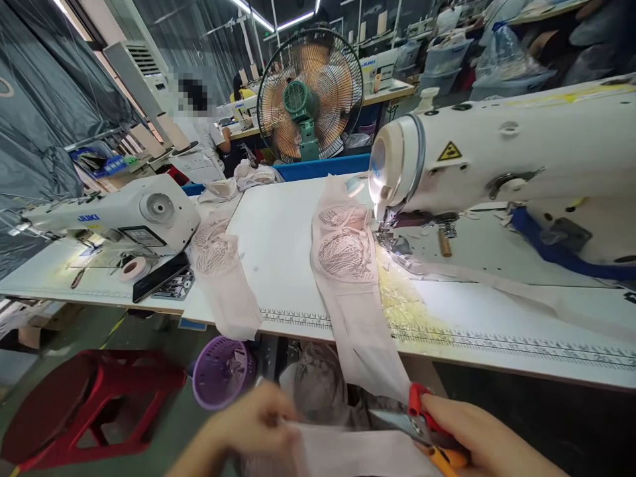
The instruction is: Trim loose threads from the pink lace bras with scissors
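Observation:
My left hand (pixel 258 421) pinches the edge of a pale pink fabric piece (pixel 348 454) low in the view, below the table edge. My right hand (pixel 477 437) is closed on red and orange thread snips (pixel 420 424), their blades resting at the fabric. A long strip of pink lace garment pieces (pixel 348 265) runs from the sewing machine's needle area over the table edge down toward my hands. The white sewing machine (pixel 497 152) stands on the table to the right, its lamp lit.
A second stack of lace pieces (pixel 221 271) lies on the white table (pixel 278 232). A Juki machine (pixel 124 212) sits left, with a tape roll and a phone. A purple basket (pixel 221 371) and red stool (pixel 89 404) are on the floor. A fan (pixel 308 93) and a seated person are behind.

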The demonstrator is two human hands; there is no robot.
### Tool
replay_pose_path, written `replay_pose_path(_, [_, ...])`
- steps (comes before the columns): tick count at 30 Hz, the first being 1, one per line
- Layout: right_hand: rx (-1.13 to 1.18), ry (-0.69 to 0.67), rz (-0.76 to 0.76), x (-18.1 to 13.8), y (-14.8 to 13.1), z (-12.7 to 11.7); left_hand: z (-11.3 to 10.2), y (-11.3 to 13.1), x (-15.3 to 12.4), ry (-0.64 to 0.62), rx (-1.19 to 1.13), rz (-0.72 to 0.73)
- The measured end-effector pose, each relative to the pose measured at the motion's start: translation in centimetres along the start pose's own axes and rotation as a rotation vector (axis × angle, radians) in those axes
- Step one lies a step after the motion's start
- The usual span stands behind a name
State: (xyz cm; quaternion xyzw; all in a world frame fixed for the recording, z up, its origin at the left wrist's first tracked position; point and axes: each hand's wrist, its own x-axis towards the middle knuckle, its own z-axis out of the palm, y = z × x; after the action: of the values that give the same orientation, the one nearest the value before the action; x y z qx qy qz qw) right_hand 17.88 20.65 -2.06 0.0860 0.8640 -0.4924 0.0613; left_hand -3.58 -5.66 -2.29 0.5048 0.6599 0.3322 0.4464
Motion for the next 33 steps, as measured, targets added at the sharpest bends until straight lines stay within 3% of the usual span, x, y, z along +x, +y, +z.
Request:
replay_pose_path(6, [-0.084,0.006,0.011,2.5,-0.7,-0.8,-1.3,-1.9,1.4,-0.002,0.094,-0.064])
replay_pose_path(11, [-0.009,-0.028,0.043,3.3,-2.0,-1.5,-1.1,0.3,3.7,-0.039,0.351,-0.136])
replay_pose_path(13, [0.082,-0.094,0.057,3.4,-3.0,-1.9,0.2,2.1,5.0,-0.034,0.241,-0.032])
replay_pose_path(17, [0.105,-0.143,0.061,3.6,-4.6,-2.7,3.1,4.4,7.1,0.157,-0.081,0.167])
replay_pose_path(19, [0.045,-0.136,0.056,3.8,-5.0,-3.3,4.0,4.6,7.8,0.204,-0.284,0.139])
replay_pose_path(24, [-0.02,-0.139,0.101,4.1,-5.3,-4.4,4.1,3.9,8.2,0.185,-0.714,-0.033])
replay_pose_path(33, [-0.071,-0.137,0.083,4.4,-5.9,-4.1,3.6,2.9,8.0,0.156,-0.867,0.021])
